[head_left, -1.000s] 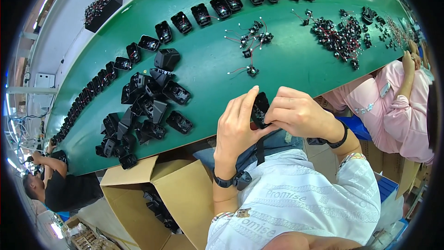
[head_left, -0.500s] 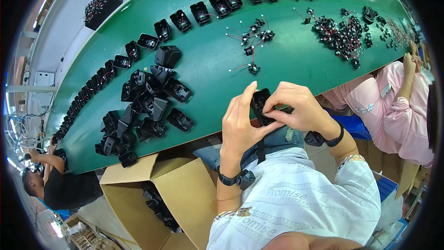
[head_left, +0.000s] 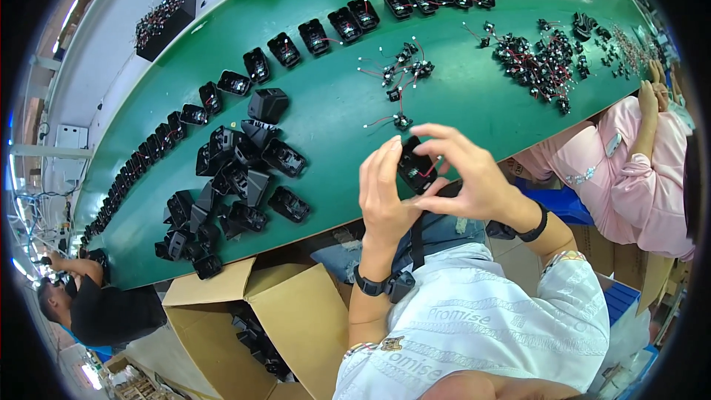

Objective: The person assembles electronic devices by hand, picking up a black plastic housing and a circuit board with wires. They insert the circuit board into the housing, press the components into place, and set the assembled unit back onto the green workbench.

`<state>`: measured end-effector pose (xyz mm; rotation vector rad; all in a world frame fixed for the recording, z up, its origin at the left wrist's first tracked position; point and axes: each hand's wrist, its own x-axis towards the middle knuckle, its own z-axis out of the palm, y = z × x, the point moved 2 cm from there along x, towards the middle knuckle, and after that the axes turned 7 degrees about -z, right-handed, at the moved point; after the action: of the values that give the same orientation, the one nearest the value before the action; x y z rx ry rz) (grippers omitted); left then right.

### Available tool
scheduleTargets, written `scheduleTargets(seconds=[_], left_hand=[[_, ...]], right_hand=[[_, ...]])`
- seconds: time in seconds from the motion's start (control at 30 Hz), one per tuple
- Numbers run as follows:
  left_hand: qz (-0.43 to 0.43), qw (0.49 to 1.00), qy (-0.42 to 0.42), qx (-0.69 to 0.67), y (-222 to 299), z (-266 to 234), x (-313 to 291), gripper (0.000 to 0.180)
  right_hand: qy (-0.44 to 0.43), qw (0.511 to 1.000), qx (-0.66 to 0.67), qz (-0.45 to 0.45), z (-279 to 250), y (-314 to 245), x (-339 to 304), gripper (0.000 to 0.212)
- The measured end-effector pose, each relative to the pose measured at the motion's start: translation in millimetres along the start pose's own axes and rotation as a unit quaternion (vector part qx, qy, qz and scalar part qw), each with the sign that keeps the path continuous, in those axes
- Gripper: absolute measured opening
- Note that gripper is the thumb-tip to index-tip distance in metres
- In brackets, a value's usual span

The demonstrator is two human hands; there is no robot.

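Note:
In front of my body, over the table's near edge, is a black plastic housing with its open side up. My left hand grips it along the left side, the fingers pointing up past its far end. My right hand curves around the right side, thumb and fingers at the housing's edges. A short red wire with a white end sticks out from inside it. Beyond my hands, several small black parts with red wires lie in a loose group.
Left of my hands spreads a heap of black housings. A long curved row of housings lines the green table. At right lies a pile of wired parts. Below stands an open cardboard box. Co-workers sit at both ends.
My right fingers have opened out from their pinch inside the housing to its edges. The red wire inside now shows. The view has shifted slightly.

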<state>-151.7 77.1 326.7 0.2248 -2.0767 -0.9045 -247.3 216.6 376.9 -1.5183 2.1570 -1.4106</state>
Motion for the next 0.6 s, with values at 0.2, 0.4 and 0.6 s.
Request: scheduleTargets(seconds=[0.2,0.4,0.6], left_hand=[[-0.046,0.998,-0.018,-0.028,3,14,6,0.093],[-0.119,0.979,0.042,0.161,-7,-74,8,0.053],[-0.178,0.945,0.141,0.235,-33,-119,-15,0.036]], right_hand=[[0.020,0.996,-0.082,-0.023,-10,5,17,0.052],[0.105,0.944,-0.306,0.068,-157,129,106,0.051],[0.063,0.869,-0.410,0.272,-287,297,122,0.057]])
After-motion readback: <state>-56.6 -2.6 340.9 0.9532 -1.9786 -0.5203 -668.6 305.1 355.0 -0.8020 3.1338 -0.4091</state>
